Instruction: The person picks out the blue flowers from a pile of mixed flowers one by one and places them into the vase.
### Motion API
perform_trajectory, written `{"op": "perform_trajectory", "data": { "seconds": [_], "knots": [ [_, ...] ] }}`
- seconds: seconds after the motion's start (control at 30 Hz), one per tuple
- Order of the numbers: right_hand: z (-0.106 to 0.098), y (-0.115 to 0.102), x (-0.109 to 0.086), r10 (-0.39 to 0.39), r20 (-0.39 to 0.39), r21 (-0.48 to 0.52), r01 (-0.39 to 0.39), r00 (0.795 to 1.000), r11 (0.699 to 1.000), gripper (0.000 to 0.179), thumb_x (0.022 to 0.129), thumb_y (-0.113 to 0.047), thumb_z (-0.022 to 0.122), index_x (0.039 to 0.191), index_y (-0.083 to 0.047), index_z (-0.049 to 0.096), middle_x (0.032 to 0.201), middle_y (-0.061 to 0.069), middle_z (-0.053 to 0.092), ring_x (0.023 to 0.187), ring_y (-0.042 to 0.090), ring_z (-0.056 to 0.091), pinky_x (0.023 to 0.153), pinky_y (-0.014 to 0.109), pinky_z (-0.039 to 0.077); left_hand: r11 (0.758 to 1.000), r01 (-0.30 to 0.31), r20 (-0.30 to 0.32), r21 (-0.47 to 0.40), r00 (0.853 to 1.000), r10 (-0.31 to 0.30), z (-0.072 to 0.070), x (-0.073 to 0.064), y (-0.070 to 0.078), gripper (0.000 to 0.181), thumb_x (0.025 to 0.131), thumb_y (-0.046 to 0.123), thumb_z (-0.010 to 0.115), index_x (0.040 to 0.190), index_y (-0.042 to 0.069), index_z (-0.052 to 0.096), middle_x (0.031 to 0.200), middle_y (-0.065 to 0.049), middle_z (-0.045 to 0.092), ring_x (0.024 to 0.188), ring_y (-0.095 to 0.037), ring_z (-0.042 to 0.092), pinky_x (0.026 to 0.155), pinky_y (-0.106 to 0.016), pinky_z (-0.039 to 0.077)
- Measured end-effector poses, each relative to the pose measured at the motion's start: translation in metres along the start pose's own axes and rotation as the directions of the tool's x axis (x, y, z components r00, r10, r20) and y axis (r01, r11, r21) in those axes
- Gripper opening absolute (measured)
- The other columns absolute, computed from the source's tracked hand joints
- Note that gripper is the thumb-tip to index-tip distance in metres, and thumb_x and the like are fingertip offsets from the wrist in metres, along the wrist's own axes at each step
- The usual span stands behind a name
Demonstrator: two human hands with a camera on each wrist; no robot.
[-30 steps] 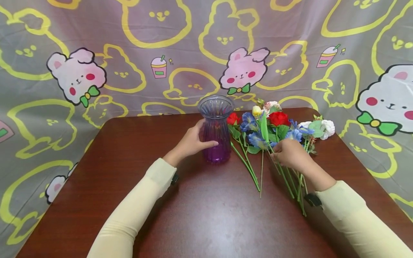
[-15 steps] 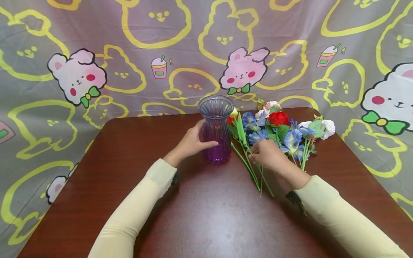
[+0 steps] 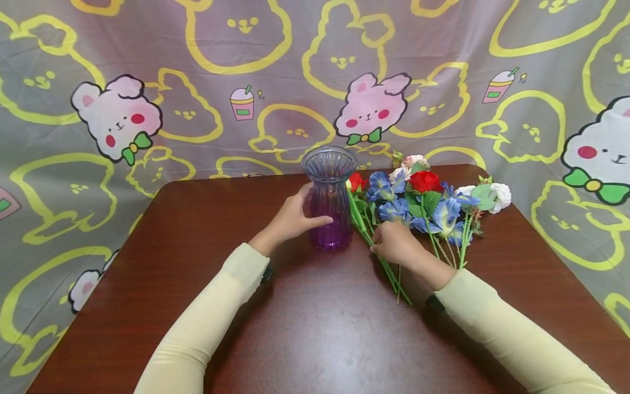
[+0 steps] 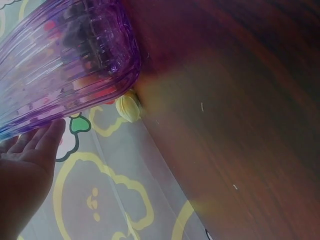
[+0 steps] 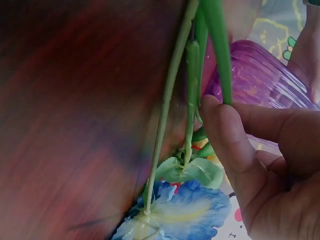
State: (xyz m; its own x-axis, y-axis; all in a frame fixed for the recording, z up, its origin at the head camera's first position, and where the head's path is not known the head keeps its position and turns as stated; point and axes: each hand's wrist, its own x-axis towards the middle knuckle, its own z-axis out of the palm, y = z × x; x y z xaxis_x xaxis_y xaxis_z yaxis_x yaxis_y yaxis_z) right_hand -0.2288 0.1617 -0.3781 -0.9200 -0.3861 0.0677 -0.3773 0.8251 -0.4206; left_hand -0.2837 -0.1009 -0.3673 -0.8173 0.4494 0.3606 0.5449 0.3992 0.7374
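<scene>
A ribbed glass vase [image 3: 332, 194], clear grey above and purple below, stands upright on the table. My left hand [image 3: 291, 218] holds its left side, thumb across the front; the other fingers are mostly hidden behind the glass. My right hand [image 3: 400, 244] pinches the green stem [image 5: 220, 55] of a yellow tulip between thumb and fingertip, just right of the vase. The tulip's yellow head [image 4: 129, 107] shows beside the vase base in the left wrist view; in the head view the vase nearly hides it. Its stem lies low, alongside other stems.
Right of the vase lie several artificial flowers: red roses [image 3: 425, 181], blue irises [image 3: 447, 212] and white blooms [image 3: 500, 196], their stems pointing toward the front. The brown wooden table [image 3: 236, 339] meets a patterned cloth [image 3: 197, 33] at its back and sides.
My right hand has moved left and toward the front, bringing the tulip from among the other flowers to beside the vase and lower. My left hand and the vase have stayed put.
</scene>
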Motion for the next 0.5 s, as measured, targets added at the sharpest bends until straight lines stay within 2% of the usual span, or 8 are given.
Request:
{"op": "perform_trajectory", "data": {
  "seconds": [0.27, 0.37, 0.5],
  "knots": [
    [0.003, -0.0032, 0.0007, 0.014, 0.038, -0.01, -0.014, 0.999, 1.0, 0.014, 0.077, -0.01, 0.079, 0.066, -0.011, 0.07, 0.058, -0.009, 0.06, 0.056, 0.013, 0.051, 0.062, 0.035, 0.046, 1.0, 0.004, 0.004, -0.011, 1.0, -0.004, 0.0002, 0.0005, -0.002, 0.087, 0.076, 0.023, 0.085, 0.145, 0.005, 0.036, 0.13, -0.012, 0.059, 0.117, -0.019, 0.058, 0.098, -0.031, 0.046],
    [0.0025, -0.0034, -0.0005, 0.031, 0.044, -0.003, -0.031, 0.999, 1.0, 0.011, 0.076, -0.012, 0.08, 0.071, -0.009, 0.071, 0.064, -0.006, 0.065, 0.06, 0.015, 0.056, 0.062, 0.036, 0.048, 1.0, 0.005, 0.006, -0.02, 1.0, -0.005, 0.0004, 0.0004, -0.0019, 0.086, 0.076, 0.022, 0.085, 0.145, 0.005, 0.036, 0.13, -0.012, 0.059, 0.117, -0.019, 0.058, 0.098, -0.031, 0.046],
    [-0.0011, -0.0014, -0.004, 0.027, 0.049, 0.005, -0.027, 0.998, 1.0, 0.01, 0.076, -0.012, 0.08, 0.075, -0.007, 0.072, 0.073, -0.001, 0.069, 0.07, 0.018, 0.063, 0.07, 0.04, 0.051, 1.0, 0.001, 0.008, -0.026, 1.0, -0.001, 0.0004, 0.0004, -0.0015, 0.087, 0.076, 0.022, 0.085, 0.145, 0.005, 0.036, 0.131, -0.013, 0.058, 0.117, -0.02, 0.058, 0.098, -0.031, 0.046]
  ]
}}
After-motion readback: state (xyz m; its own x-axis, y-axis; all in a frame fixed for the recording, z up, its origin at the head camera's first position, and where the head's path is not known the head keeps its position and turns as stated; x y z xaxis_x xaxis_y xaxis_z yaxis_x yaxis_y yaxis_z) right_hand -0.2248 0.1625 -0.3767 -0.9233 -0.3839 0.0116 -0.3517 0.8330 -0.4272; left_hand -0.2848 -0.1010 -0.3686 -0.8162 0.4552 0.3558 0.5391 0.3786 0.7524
